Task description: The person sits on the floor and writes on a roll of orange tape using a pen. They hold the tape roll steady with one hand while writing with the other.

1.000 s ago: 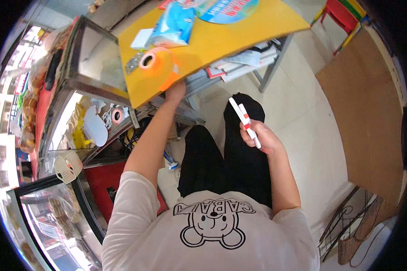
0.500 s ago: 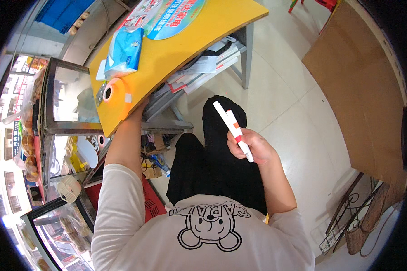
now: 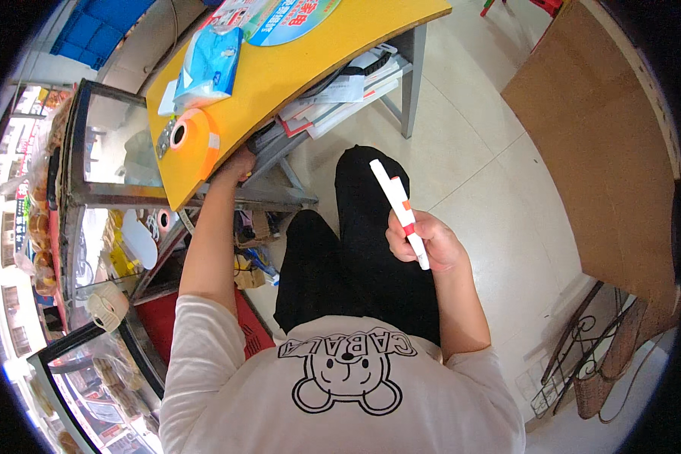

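1. More of the left hand [image 3: 238,165] shows below the table [image 3: 295,72] edge than half a second ago, while the right hand [image 3: 435,242] and its pens [image 3: 398,200] stay almost where they were.
2. Both pens are white, lying side by side at a slant above the right knee [image 3: 365,170], their upper ends pointing far and slightly left; one has a red band, the other an orange band.
3. Right hand: thumb and fingers are pressed together, pinching the pens around their near part.
4. Left hand: it is at the near left edge of the table, partly under the top; its fingers are mostly hidden, so I cannot tell whether they grip anything.
5. Just above that hand, on the yellow top, is an orange roll [image 3: 197,144]; farther off are a blue pack [image 3: 212,68], a small white box [image 3: 169,98] and a round printed sheet [image 3: 299,19].
6. Papers [image 3: 340,102] are stacked on the shelf under the table.
7. Left of the table is a glass cabinet [image 3: 121,144]; far left, a blue crate [image 3: 98,30].
8. On the right, a large cardboard sheet [image 3: 598,151] stands over the tiled floor [image 3: 480,197], with a dark metal rack [image 3: 583,352] nearer.
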Demonstrator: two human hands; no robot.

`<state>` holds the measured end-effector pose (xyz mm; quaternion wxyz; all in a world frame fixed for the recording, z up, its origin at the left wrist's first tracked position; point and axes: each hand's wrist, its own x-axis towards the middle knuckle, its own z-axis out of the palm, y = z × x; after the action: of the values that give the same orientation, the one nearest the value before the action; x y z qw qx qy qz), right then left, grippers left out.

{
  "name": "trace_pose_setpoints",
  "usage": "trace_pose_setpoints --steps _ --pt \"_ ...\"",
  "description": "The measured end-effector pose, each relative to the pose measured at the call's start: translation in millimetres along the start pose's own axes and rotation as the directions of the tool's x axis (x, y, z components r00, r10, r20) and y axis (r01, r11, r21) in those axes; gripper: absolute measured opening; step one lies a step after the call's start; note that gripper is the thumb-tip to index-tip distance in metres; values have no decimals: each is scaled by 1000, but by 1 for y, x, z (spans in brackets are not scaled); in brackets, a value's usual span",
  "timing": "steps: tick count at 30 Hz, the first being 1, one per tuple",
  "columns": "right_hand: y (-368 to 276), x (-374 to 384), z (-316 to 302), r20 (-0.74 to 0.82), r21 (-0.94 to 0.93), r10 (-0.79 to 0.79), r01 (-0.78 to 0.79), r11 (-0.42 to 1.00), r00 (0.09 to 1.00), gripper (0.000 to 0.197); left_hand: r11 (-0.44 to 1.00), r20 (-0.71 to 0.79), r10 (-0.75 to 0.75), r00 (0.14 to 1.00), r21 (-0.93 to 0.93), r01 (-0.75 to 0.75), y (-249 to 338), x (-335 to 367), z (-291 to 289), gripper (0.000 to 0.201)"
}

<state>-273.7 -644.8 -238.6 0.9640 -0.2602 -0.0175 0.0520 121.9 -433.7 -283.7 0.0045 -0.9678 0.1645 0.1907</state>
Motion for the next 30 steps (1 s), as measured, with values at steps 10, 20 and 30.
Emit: trace_pose_setpoints --steps 10,20,30 --pt "-7 5 30 29 -286 70 -59 957 997 21 162 73 378 923 -987 12 32 -196 -12 77" --pt "46 50 52 -231 -773 -73 -138 619 970 32 -412 191 558 807 -781 470 69 -243 36 35" --pt "93 90 47 -234 -930 -95 -251 -269 968 34 -322 419 483 769 -732 601 38 -241 75 35"
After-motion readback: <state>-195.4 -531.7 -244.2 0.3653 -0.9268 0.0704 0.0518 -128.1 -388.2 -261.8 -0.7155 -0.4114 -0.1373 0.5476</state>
